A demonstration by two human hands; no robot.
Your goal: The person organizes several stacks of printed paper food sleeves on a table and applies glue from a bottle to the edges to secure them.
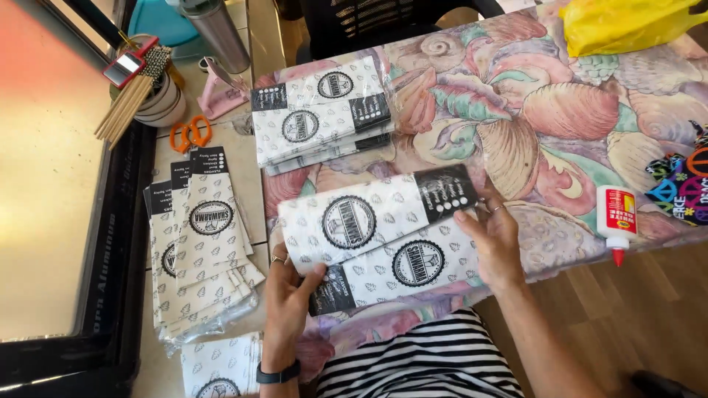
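Both hands, left hand [286, 295] and right hand [493, 239], pinch the bags [376, 239] at mid-frame; loose fingers could let them slide off the desk [560, 110].

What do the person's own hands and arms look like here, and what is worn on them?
Both forearms are bare, with no sleeves. The left hand has a ring on one finger and a black band around the wrist. The right hand wears a thin ring on one finger.
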